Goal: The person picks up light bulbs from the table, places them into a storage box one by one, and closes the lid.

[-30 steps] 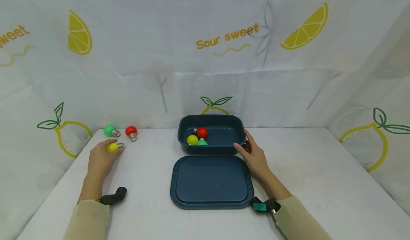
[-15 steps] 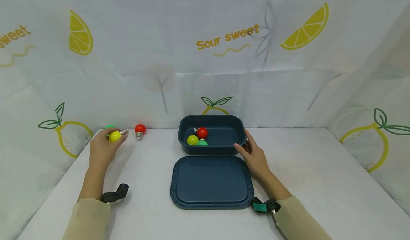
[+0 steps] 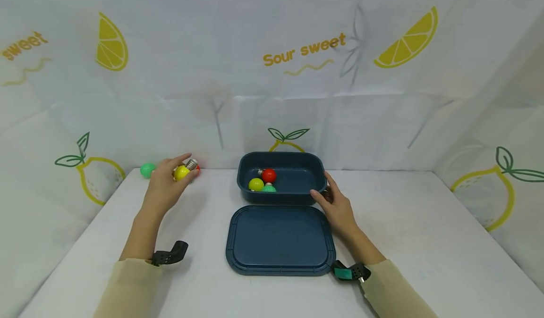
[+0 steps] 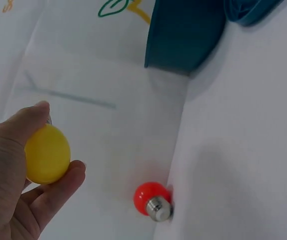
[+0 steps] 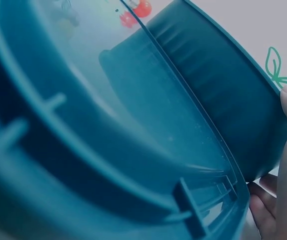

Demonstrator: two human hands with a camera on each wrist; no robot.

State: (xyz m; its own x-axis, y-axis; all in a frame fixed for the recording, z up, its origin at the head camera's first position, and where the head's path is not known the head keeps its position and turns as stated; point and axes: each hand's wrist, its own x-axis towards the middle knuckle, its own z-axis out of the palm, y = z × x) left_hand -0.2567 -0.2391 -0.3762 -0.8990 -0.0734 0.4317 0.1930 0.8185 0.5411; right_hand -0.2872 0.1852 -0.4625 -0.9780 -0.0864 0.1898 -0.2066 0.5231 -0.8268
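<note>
My left hand [image 3: 165, 183] holds a yellow light bulb [image 3: 181, 172] between thumb and fingers, its metal screw base pointing up and right. In the left wrist view the round yellow bulb [image 4: 48, 154] faces the camera. Just behind that hand lies a red bulb [image 3: 198, 167], mostly covered in the head view; the left wrist view shows the red bulb [image 4: 151, 196] whole, on the table by the backdrop. My right hand [image 3: 338, 212] grips the right end of a dark blue box [image 3: 289, 198], thumb at the rim. Inside are a red bulb [image 3: 268, 175], a yellow bulb [image 3: 256, 184] and a green bulb [image 3: 269, 189].
A dark blue lid [image 3: 280, 240] lies flat in front of the box; up close it fills much of the right wrist view. One green bulb [image 3: 147, 170] rests at the table's back left corner. The white backdrop [image 3: 238, 120] rises along the table's back edge.
My left hand has lifted the yellow bulb and carried it to the right, in front of the loose red bulb. That red bulb has shifted right. My right hand stays at the box.
</note>
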